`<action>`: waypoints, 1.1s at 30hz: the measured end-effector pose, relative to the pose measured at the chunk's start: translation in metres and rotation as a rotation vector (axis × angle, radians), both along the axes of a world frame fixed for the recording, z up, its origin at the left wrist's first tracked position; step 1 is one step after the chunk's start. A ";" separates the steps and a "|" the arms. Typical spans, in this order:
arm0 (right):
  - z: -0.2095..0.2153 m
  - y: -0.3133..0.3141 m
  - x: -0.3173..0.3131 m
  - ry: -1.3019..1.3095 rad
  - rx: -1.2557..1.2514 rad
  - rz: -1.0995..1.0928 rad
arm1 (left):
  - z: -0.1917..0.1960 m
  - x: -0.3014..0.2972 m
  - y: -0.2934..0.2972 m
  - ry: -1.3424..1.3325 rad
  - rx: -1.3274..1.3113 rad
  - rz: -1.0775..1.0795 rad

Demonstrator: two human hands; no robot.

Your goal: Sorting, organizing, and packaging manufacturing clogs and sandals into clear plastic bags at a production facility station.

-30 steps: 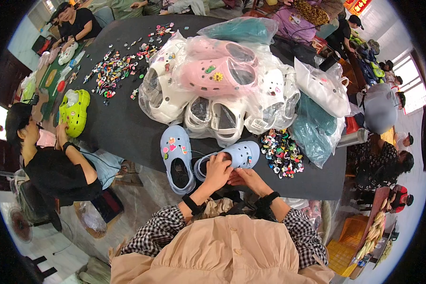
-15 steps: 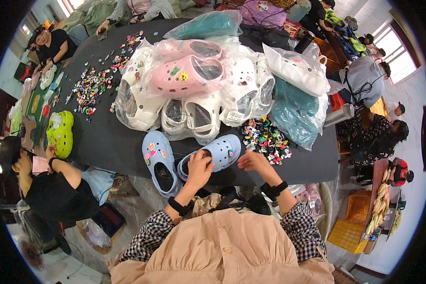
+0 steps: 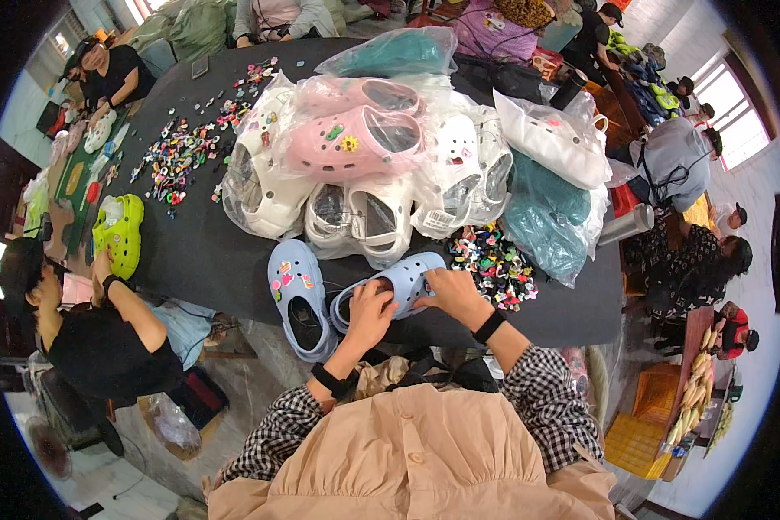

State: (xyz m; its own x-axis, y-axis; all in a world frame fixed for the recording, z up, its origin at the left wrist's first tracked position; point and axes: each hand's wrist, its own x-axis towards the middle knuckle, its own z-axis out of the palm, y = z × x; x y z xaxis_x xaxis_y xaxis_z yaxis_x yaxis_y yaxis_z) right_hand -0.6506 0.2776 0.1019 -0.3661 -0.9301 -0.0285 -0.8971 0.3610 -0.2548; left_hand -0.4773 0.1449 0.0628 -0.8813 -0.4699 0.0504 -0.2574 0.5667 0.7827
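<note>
A light blue clog [image 3: 406, 279] lies on its side-angled axis at the table's near edge. My left hand [image 3: 373, 312] grips it at the foot opening, fingers reaching inside. My right hand [image 3: 452, 296] is closed over the toe end, its thumb against the near side; the charm seen there earlier is hidden under the fingers. Just left rests the matching blue clog [image 3: 288, 262], untouched, with several colourful charms on its top. A heap of small multicoloured shoe charms [image 3: 494, 270] lies right beside my right hand.
Beyond the clogs, bagged white clogs [image 3: 377, 227] and pink clogs [image 3: 355, 143] are piled up, with teal bagged pairs [image 3: 542, 227] at right. More loose charms [image 3: 182, 160] are scattered left on the black table [image 3: 217, 269]. A person [image 3: 104, 347] at left handles a green clog [image 3: 118, 236].
My right hand has moved from above the charm heap onto the clog's toe and closed there. My left hand stays on the clog. The far person's hand has drawn back from a phone.
</note>
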 end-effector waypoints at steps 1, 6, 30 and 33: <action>0.003 -0.004 -0.006 -0.017 0.083 0.069 | 0.000 0.001 0.000 0.009 -0.004 0.004; -0.004 -0.002 -0.035 -0.172 0.097 0.309 | 0.002 0.001 0.000 0.021 -0.005 0.006; 0.011 0.017 -0.044 -0.374 -0.524 -0.305 | 0.103 0.075 0.008 0.129 -0.077 0.139; 0.030 -0.013 -0.014 -0.380 -0.400 0.062 | 0.107 0.102 -0.007 0.125 0.023 0.391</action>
